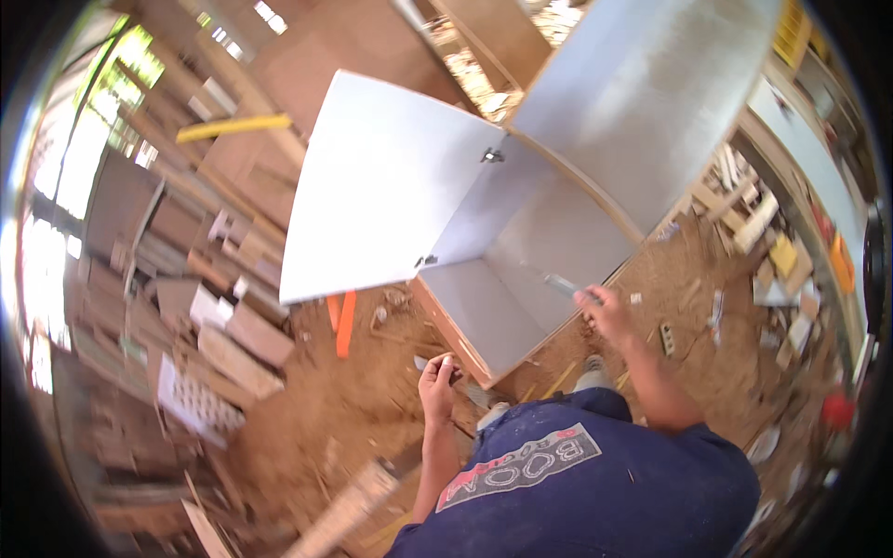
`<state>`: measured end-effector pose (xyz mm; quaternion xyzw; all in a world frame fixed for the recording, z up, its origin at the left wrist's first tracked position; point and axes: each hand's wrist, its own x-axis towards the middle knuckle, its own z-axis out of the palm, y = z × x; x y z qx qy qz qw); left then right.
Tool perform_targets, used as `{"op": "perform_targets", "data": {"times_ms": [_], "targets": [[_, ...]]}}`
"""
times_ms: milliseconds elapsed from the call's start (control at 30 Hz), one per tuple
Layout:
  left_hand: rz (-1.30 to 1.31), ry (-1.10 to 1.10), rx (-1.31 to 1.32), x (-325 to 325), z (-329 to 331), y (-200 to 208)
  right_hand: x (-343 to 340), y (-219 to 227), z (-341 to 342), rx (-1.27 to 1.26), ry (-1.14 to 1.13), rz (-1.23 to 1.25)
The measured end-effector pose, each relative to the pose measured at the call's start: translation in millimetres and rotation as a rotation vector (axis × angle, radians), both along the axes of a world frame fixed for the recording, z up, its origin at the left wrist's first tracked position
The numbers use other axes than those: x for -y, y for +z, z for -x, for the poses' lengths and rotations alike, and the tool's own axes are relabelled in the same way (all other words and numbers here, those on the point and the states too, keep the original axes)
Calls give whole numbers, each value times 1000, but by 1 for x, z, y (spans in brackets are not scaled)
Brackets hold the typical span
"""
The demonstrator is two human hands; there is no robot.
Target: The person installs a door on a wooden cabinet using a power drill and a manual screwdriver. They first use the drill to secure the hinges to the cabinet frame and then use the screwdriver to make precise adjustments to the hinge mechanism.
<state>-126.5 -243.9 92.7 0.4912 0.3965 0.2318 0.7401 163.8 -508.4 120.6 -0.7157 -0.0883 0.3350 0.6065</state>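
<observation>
A cabinet box (pixel 493 307) with pale grey inner faces and brown wooden edges stands in front of me. Its white door (pixel 372 186) is swung out to the left, with one metal hinge (pixel 492 155) at the far end and another hinge (pixel 425 261) nearer. My right hand (pixel 609 314) grips what looks like a screwdriver (pixel 560 284) by its greyish handle, the thin shaft pointing left over the box opening. Beside the box's near left corner is my left hand (pixel 439 386), its fingers pinched together. Whatever they hold is too small to make out.
A large pale panel (pixel 642 93) rises behind the box. Wood offcuts (pixel 242 344) are piled at left, more scraps (pixel 781 270) at right. An orange strip (pixel 346 325) lies by the door, and a long wooden board (pixel 349 511) near my left arm. Sawdust covers the floor.
</observation>
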Motion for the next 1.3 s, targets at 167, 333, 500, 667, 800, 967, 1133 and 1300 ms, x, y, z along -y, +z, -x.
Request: {"op": "perform_targets", "data": {"times_ms": [167, 333, 500, 667, 800, 967, 1133, 1300], "targets": [[-266, -179, 23, -123, -58, 51, -22, 0, 38, -74, -529, -85], [-444, -154, 107, -220, -88, 78, -47, 4, 60, -37, -574, -93], [-541, -108, 107, -228, -121, 101, -66, -20, 37, -72, -612, -105], [-715, -70, 7, -236, -143, 123, -101, -53, -44, -119, -573, -96], [-883, -54, -125, -221, -185, 146, -139, -102, -125, -104, -493, -31], [-1493, -131, -386, -206, -286, 164, -168, -174, -211, -63, -473, -27], [-1647, 298, -614, -262, -319, 165, -196, -198, -238, -28, -444, 3], [-1839, 354, -612, -305, -308, 149, -217, -206, -257, 26, -361, 60]]}}
